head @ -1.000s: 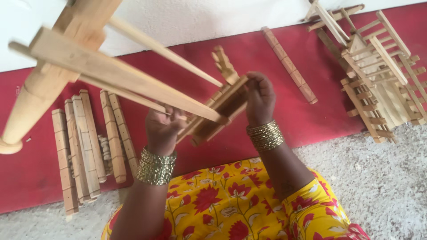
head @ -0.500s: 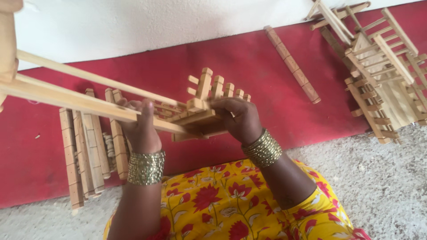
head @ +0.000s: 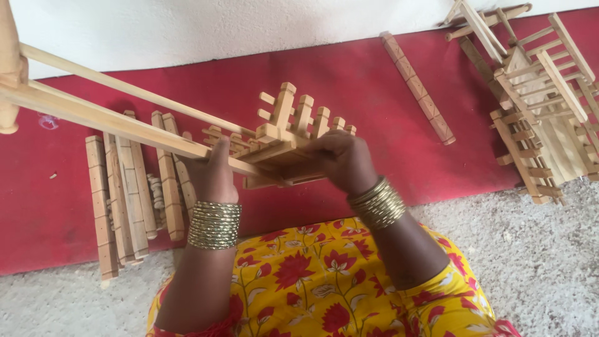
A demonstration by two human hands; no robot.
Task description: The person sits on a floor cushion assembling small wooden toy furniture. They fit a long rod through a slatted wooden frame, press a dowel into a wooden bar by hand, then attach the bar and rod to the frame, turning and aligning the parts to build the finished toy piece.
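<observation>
I hold a light wooden frame (head: 284, 140) in front of me, above a red mat. It has a block of short upright pegs and two long rails (head: 112, 112) that run off to the upper left, ending at a rounded post (head: 9, 68). My left hand (head: 212, 175) grips the frame's left side where the rails meet the peg block. My right hand (head: 340, 159) clasps the right end of the peg block from above. Both wrists wear stacks of gold bangles.
Several notched wooden slats (head: 128, 190) lie side by side on the red mat (head: 368, 87) at the left. A single slat (head: 418, 87) lies diagonally at the upper right. Assembled wooden frames (head: 543, 100) are piled at the far right. Grey carpet (head: 536, 262) and a yellow floral garment (head: 324, 281) are below.
The frame has swung from steeply tilted, with the post end near the camera, to lying nearly level with the pegs pointing up. Both hands shifted their grip along it.
</observation>
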